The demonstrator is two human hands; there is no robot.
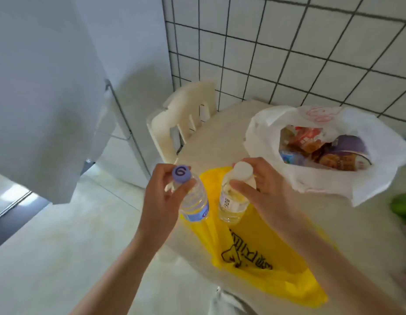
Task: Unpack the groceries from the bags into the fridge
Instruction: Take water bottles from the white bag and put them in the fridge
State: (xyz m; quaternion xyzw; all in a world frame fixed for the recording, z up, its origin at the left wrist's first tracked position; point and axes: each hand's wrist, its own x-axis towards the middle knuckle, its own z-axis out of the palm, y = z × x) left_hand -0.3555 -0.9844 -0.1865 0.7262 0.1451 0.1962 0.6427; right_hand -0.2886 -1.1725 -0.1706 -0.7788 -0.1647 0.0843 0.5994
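My left hand [162,192] grips a clear water bottle with a purple cap [193,198] by its neck. My right hand [259,189] holds a second clear bottle with a white cap [234,201] the same way. Both bottles hang above a flattened yellow plastic bag [261,258] on the pale table [220,137]. A white plastic bag [315,146] stands open at the table's back right, with snack packets and a purple bowl-shaped tub inside. The white fridge [38,87] fills the left side; its door edge is near my left hand.
A cream plastic chair [184,119] stands between the table and the fridge. A white tiled wall [288,53] runs behind the table. Something green [402,208] shows at the right edge. Pale floor tiles lie below on the left.
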